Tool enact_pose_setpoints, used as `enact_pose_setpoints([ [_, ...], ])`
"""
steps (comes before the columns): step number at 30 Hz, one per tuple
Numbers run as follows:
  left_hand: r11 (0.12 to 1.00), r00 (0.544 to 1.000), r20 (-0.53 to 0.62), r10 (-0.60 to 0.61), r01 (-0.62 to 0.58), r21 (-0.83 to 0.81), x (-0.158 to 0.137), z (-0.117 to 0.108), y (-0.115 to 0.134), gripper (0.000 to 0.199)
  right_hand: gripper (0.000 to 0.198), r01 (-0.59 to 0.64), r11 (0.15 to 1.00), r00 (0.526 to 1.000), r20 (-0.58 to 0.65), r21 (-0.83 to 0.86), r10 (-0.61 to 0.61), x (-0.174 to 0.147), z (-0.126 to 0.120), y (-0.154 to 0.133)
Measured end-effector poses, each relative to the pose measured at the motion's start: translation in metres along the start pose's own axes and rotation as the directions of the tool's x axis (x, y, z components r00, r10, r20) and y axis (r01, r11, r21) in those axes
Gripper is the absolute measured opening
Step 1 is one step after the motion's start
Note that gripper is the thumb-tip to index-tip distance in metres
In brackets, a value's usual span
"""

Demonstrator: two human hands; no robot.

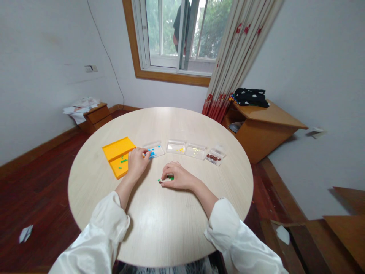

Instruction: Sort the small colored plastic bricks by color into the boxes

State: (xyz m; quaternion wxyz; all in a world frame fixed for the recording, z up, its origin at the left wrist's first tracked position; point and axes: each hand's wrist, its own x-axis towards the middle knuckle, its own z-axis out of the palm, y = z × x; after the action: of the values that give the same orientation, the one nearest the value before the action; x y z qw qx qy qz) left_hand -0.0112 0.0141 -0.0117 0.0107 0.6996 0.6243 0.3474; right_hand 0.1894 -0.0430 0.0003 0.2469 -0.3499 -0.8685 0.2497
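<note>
My left hand [138, 163] reaches to the near-left side of a clear plastic box [160, 148] that holds small blue building bricks [152, 153]. Its fingertips come together at those bricks; what lies between them is too small to make out. My right hand [177, 176] rests on the table, thumb and fingers curled round a small build of green and brown toy bricks [159, 180]. The palm and fingers hide much of this build. Left of my left hand lies an opened yellow case [115, 149] with several loose green bricks [123, 161] in it, partly covered by the hand.
Three more clear boxes stand in a row: one with yellow bricks [180, 150], one with pale yellow-green bricks [196, 152], one with dark brown bricks [213, 157]. All are on a round wooden table [159, 228]. A wooden desk [265, 125] stands beyond it, right.
</note>
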Motion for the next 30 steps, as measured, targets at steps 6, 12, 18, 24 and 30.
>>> enact_pose_setpoints([
  [6,0.999,1.000,-0.019,0.015,-0.016,-0.031,0.000,0.000,0.003,0.026,0.009,-0.014,0.997,0.997,0.069,-0.075,0.019,0.001,0.001,-0.004],
  [12,0.969,0.993,0.065,0.096,-0.078,-0.233,-0.002,0.000,0.013,0.021,0.004,-0.032,0.998,0.998,0.057,-0.050,0.035,0.002,0.002,-0.007],
  [18,0.936,0.970,0.138,0.198,-0.145,-0.322,-0.004,-0.002,0.020,0.020,0.004,-0.098,0.995,0.981,-0.167,-0.003,0.096,0.003,-0.004,0.003],
  [24,0.904,0.924,0.229,0.305,-0.205,-0.376,-0.011,-0.001,0.029,0.022,0.012,-0.166,0.986,0.870,-0.473,-0.013,0.140,0.000,-0.027,0.019],
  [30,0.863,0.821,0.378,0.427,-0.245,-0.442,-0.023,-0.004,0.044,0.019,0.015,-0.355,0.934,0.604,-0.752,0.043,0.265,-0.016,-0.064,0.044],
])
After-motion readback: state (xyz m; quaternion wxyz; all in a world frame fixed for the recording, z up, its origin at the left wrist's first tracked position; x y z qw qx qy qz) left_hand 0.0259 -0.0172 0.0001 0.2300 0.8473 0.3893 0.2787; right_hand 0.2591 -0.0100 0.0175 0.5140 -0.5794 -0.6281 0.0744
